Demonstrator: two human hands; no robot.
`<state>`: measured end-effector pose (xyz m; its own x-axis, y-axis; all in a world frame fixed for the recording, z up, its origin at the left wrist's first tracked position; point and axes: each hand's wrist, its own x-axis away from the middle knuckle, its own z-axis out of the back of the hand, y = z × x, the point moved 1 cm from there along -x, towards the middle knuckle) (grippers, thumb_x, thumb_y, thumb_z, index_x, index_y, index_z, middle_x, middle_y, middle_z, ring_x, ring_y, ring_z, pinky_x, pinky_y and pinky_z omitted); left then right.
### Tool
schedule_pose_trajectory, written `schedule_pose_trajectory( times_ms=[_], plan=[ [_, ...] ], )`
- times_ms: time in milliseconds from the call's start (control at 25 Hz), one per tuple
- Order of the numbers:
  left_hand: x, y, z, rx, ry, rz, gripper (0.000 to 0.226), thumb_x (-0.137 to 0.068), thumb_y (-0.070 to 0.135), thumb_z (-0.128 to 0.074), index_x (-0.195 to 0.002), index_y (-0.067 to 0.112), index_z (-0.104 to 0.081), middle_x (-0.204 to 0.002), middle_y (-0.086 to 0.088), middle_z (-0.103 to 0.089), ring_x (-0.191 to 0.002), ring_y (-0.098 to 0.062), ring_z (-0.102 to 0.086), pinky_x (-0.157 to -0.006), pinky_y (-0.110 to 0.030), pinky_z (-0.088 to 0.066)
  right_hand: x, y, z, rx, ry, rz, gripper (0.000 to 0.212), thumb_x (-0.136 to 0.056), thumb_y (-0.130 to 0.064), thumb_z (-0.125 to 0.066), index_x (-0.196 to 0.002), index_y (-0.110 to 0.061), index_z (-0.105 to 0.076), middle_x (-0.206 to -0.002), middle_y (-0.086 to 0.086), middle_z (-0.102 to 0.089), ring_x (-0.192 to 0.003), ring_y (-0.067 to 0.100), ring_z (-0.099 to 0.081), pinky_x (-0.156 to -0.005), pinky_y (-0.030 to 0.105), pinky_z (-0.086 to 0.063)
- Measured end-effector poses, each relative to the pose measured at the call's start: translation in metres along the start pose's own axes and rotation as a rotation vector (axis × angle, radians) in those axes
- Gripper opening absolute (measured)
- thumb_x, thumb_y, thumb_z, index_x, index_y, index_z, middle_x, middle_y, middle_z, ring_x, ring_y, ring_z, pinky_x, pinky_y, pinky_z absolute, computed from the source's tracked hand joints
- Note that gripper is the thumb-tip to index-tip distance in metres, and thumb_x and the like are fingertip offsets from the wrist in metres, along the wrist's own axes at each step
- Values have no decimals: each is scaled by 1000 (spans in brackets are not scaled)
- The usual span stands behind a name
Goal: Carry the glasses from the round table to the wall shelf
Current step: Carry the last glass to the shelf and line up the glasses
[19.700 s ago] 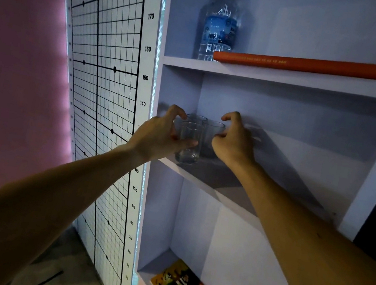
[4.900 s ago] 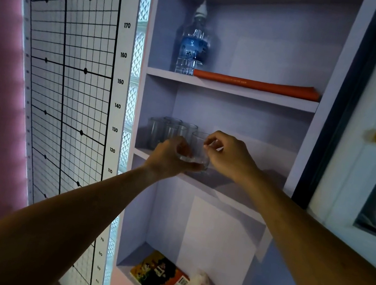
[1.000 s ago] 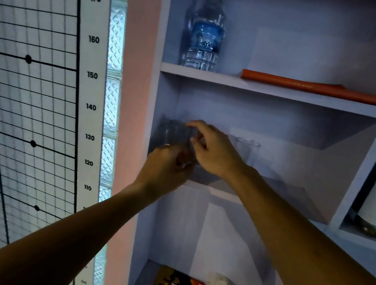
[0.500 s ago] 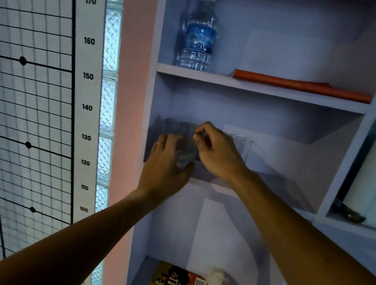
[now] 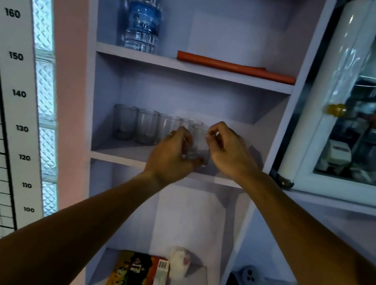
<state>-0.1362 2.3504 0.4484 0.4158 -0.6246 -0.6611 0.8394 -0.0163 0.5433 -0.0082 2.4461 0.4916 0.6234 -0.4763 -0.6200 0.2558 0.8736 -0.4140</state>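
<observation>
On the middle board of the matte lilac wall shelf (image 5: 130,155), 4 clear cylindrical glasses (image 5: 146,126) stand in a row. Right of them, the left hand (image 5: 171,154) wraps the smooth front glass (image 5: 200,144) at its base, and the right hand (image 5: 230,150) pinches its thin rim.

Clear glasses (image 5: 146,126) on lilac shelf (image 5: 130,155); orange folder (image 5: 235,67) above.

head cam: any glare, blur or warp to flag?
Head view: dim, bluish light; glare streaks on the fridge door; wide-angle bowing at the height chart; slight softness on the hands and glasses.
</observation>
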Motion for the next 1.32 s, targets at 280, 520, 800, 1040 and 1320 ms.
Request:
schedule_pose_trajectory(
  times_ms=[280,520,800,1040,1320],
  plan=[
    [-12,-2,-8,-23,-58,49,37,-77,42,-78,-95,27,-50,-79,9,-61,-74,-14,-62,-56,-18,-42,-3,7,-6,16,39,-64,12,-98,-35,-52,-109,-31,-48,-108,0,-62,-91,18,-60,-83,34,-54],
    [-18,-2,-17,30,-177,84,54,-74,46,-78,-117,27,-52,-107,1,-68,-89,-15,-63,-77,-26,-55,-7,18,-6,-67,102,-186,25,-96,-21,-58,-119,-26,-50,-96,-1,-59,-81,16,-59,-72,25,-53],
    [-24,0,-17,-86,-249,102,71,-77,49,-73,-138,22,-48,-129,-2,-65,-112,-23,-63,-91,-32,-50,-11,17,-11,-99,123,-210,37,-96,-17,-58,-132,-23,-54,-122,7,-66,-105,25,-64,-91,38,-53],
    [-25,0,-13,-54,-287,69,61,-76,45,-75,-129,19,-58,-125,-2,-67,-109,-22,-64,-85,-25,-47,-15,18,-16,-125,121,-206,41,-95,-16,-59,-135,-24,-53,-126,8,-64,-109,23,-61,-85,27,-49],
    [-29,-57,55,-357,187,-73,58,-79,47,-67,-132,34,-47,-137,-8,-44,-127,-34,-39,-105,-50,-38,-19,16,-22,1,138,-158,42,-97,-24,-56,-139,-19,-51,-130,12,-62,-111,32,-62,-96,41,-50]
  ],
)
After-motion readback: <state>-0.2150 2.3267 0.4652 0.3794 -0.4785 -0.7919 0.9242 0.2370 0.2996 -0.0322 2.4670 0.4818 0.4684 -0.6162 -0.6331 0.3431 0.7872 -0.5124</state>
